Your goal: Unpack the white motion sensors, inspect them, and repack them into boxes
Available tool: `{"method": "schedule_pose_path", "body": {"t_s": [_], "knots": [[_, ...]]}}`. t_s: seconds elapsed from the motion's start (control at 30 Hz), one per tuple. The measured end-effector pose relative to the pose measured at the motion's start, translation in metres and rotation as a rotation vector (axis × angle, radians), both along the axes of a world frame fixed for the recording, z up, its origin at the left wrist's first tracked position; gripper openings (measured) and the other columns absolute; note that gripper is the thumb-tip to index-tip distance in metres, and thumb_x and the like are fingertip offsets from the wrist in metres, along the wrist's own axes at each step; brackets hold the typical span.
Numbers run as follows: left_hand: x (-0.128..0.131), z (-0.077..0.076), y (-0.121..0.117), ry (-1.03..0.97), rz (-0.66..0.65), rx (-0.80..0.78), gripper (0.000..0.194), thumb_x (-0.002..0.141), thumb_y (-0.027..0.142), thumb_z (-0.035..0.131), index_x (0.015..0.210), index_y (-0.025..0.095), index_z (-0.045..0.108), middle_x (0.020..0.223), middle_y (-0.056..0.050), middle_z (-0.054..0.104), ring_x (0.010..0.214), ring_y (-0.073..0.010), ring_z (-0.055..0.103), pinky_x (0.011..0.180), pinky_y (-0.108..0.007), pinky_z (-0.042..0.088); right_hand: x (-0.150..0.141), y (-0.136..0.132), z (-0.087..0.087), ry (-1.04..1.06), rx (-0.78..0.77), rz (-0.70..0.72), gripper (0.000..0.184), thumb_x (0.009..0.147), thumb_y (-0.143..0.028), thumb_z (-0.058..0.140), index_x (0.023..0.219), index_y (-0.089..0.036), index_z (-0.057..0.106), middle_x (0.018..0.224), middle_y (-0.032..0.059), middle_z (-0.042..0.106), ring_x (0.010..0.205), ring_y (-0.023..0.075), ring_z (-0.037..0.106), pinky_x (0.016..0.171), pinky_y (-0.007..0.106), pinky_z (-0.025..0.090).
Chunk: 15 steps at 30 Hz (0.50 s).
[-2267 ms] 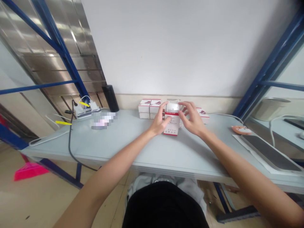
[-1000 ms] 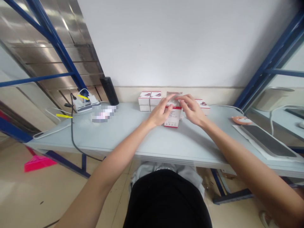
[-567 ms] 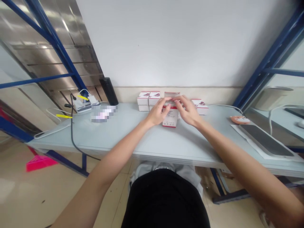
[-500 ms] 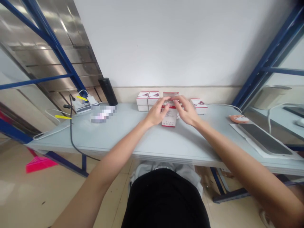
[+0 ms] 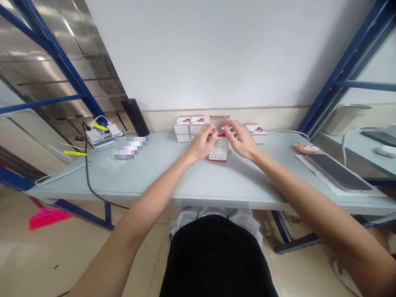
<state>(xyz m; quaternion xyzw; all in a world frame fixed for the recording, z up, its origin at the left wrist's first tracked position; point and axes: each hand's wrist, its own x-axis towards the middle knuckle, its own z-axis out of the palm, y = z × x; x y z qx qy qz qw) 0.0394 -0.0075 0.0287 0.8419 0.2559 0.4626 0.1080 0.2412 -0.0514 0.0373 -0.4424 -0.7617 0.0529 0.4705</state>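
A small white cardboard box (image 5: 218, 152) with red edges stands upright on the table in front of me, its lid flap raised at the back. My left hand (image 5: 201, 142) has its fingers curled on the box's upper left edge. My right hand (image 5: 241, 139) is at the upper right of the opening, thumb and fingers drawn together around something small and whitish that I cannot make out. The fingers hide most of the inside of the box. To the left, white boxes (image 5: 183, 126) with a red pattern are stacked. Similar boxes (image 5: 257, 134) lie behind my right hand.
On the table's left are a power strip (image 5: 107, 138) with cables, a black cylinder (image 5: 136, 117) and a blurred-out item (image 5: 130, 147). A dark flat device (image 5: 338, 171) and an orange-and-white object (image 5: 306, 148) lie right. Blue frame posts (image 5: 343, 70) flank the grey table (image 5: 192, 185).
My fingertips, close together over the box before, are now apart; the left fingers have curled and moved down to the left. The view has shifted slightly.
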Motion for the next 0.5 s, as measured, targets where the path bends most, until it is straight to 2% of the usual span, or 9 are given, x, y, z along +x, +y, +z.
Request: {"method": "schedule_pose_path", "body": {"t_s": [0.1,0.17,0.27,0.33,0.4,0.43,0.5], "knots": [[0.001,0.0,0.002,-0.007,0.009,-0.009,0.05,0.11,0.062,0.033,0.09,0.023,0.057,0.095,-0.007,0.062,0.095,-0.023,0.062,0.085,-0.037,0.054,-0.004,0.001,0.0,-0.004,-0.016,-0.011,0.047,0.11,-0.062,0.036,0.113,-0.029,0.07,0.12,0.0076,0.071,0.108,0.0264,0.067,0.085,0.039,0.055],[0.001,0.0,0.002,-0.005,0.015,-0.026,0.049,0.11,0.062,0.034,0.092,0.023,0.058,0.097,-0.007,0.064,0.095,-0.0228,0.063,0.086,-0.037,0.054,-0.006,0.001,0.0,0.008,-0.021,-0.001,0.049,0.11,-0.062,0.035,0.11,-0.028,0.07,0.116,0.0075,0.071,0.107,0.0263,0.067,0.084,0.038,0.055],[0.0,-0.001,0.0,-0.01,-0.002,-0.043,0.042,0.111,0.056,0.037,0.115,0.023,0.062,0.117,-0.01,0.068,0.11,-0.0239,0.065,0.095,-0.038,0.055,-0.004,-0.002,0.001,-0.011,0.009,0.005,0.044,0.109,-0.06,0.039,0.117,-0.029,0.07,0.121,0.0079,0.07,0.104,0.0258,0.068,0.087,0.039,0.055],[-0.001,0.0,-0.002,-0.029,-0.026,-0.036,0.042,0.111,0.052,0.04,0.14,0.024,0.054,0.142,-0.012,0.063,0.13,-0.0254,0.061,0.107,-0.04,0.051,0.004,-0.002,0.004,-0.017,0.067,-0.012,0.039,0.109,-0.055,0.042,0.126,-0.029,0.066,0.125,0.0084,0.07,0.099,0.0252,0.068,0.088,0.04,0.055],[-0.003,0.001,-0.004,-0.043,-0.027,-0.037,0.049,0.11,0.049,0.044,0.155,0.027,0.042,0.16,-0.011,0.053,0.144,-0.0264,0.053,0.117,-0.042,0.046,0.016,0.0,0.008,0.027,0.149,-0.072,0.034,0.109,-0.048,0.043,0.126,-0.028,0.065,0.122,0.0083,0.071,0.093,0.0244,0.068,0.086,0.04,0.055],[-0.003,0.001,-0.005,-0.04,-0.015,-0.044,0.051,0.11,0.048,0.045,0.157,0.029,0.04,0.161,-0.01,0.052,0.145,-0.0268,0.052,0.118,-0.043,0.045,0.022,0.003,0.01,0.056,0.179,-0.113,0.031,0.108,-0.044,0.043,0.122,-0.027,0.065,0.119,0.0079,0.072,0.092,0.0241,0.067,0.084,0.04,0.054],[-0.004,0.003,-0.007,-0.015,0.028,-0.066,0.046,0.11,0.046,0.045,0.152,0.03,0.048,0.152,-0.01,0.059,0.137,-0.027,0.059,0.112,-0.043,0.049,0.035,0.009,0.013,0.045,0.155,-0.174,0.024,0.104,-0.037,0.048,0.113,-0.026,0.067,0.113,0.0072,0.074,0.09,0.0241,0.068,0.08,0.039,0.054]]}}
